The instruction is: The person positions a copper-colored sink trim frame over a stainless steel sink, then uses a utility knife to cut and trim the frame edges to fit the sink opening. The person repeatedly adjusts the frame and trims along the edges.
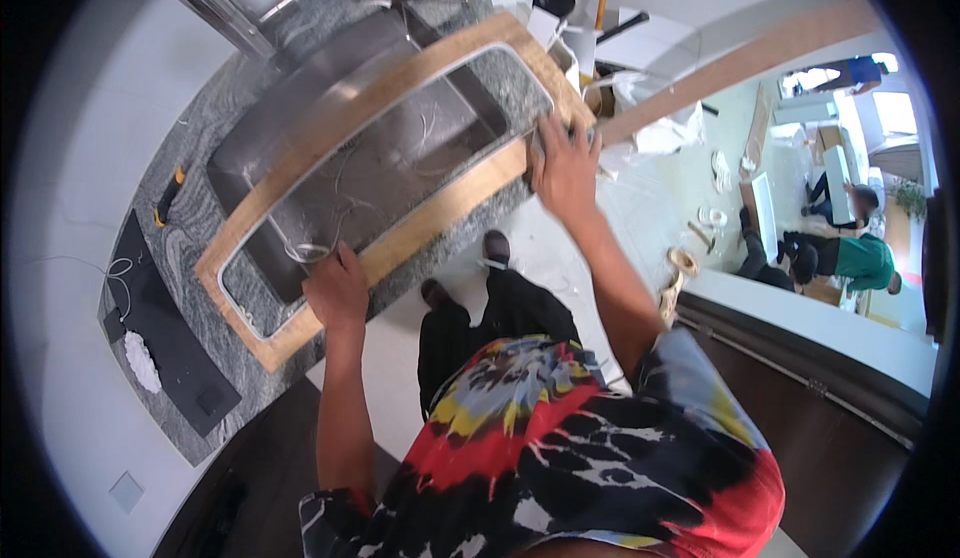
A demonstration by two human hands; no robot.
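Wearer's bare forearms reach up & fwd from the lower edge: L arm nearly upright, R arm slanting up-left to a point farther from the body. Around: grey sink (270, 130) in a speckled stone counter (190, 233), w/ metal faucet (215, 6) at upper left. Frame (440, 211), pale wood w/ rounded opening, sits tilted over the sink, its bars hiding parts of it; can't tell if it rests on the counter. Yellow-black tool (170, 196) & dark panel (180, 343) lie to the left; co-worker in green (868, 260) far right in bg. Hands: L hand (338, 290) partly curled on the near bar, gripping it; R hand (565, 170) on the frame's right corner, fingers a bit spread, bent over the wood, holding it.
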